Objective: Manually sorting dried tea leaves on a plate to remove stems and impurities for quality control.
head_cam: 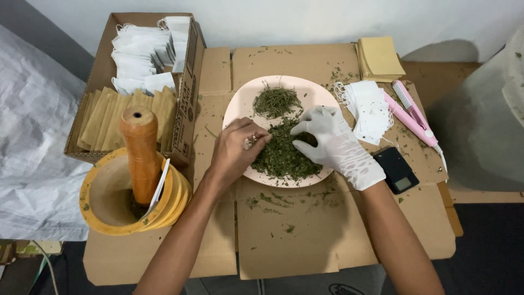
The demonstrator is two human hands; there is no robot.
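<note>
While both hands work the dried green herbs point(283, 153) on a pink plate point(240, 104), the bare left hand point(236, 150) pinches some; the gloved right hand point(334, 145) rests loosely curled, holding nothing; wooden mortar point(109, 202) at eight o'clock.

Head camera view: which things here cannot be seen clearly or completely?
- What the left hand pinches: too small, hidden by its fingers.
- Plate middle: covered by dried green leaves and both hands; the gloved right hand hides its fingertips in the leaves.
- Mortar bottom: hidden by the pestle and shadow.
- Black scale display: too small.
- Grey object at the right edge: cut off.
</note>
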